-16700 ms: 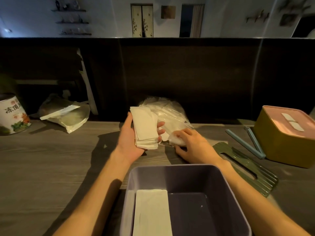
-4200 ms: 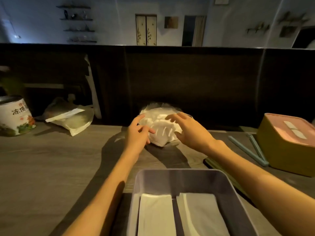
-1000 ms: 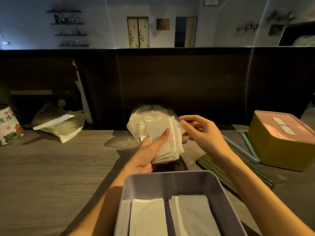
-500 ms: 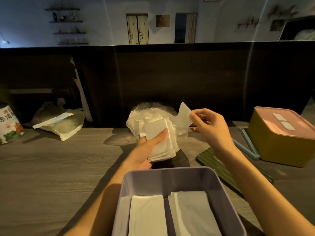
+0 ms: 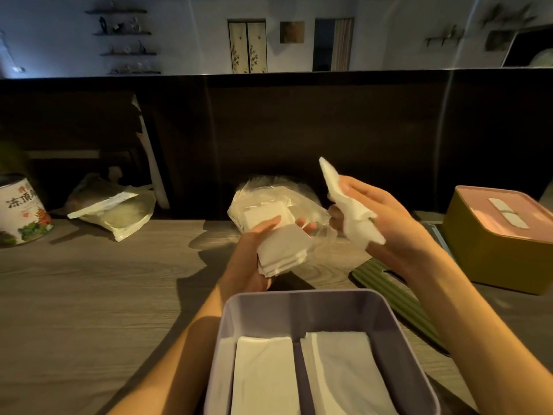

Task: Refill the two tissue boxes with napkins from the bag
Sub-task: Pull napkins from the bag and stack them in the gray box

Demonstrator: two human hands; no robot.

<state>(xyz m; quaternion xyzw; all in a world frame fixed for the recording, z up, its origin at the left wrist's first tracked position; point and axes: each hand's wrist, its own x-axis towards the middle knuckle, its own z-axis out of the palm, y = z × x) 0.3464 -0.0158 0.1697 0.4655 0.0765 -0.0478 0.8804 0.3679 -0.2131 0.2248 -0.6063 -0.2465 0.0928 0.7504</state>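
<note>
An open lilac tissue box point(image 5: 302, 304) stands right in front of me with two white napkin stacks point(image 5: 344, 375) side by side inside. My left hand point(image 5: 254, 250) grips a stack of folded napkins point(image 5: 282, 250) above the table, just in front of the clear plastic napkin bag point(image 5: 269, 202). My right hand point(image 5: 386, 220) holds a single crumpled napkin point(image 5: 350, 211), raised to the right of the bag. A yellow tissue box with a closed pink lid point(image 5: 502, 235) sits at the right.
The ribbed green lid point(image 5: 392, 292) lies flat between the two boxes. A printed tin can point(image 5: 21, 211) and a sealed pouch point(image 5: 116, 211) rest at the far left. A dark partition runs along the table's back edge.
My right hand has pulled one napkin away from the stack, up and to the right. My left hand with the stack has stayed near the bag.
</note>
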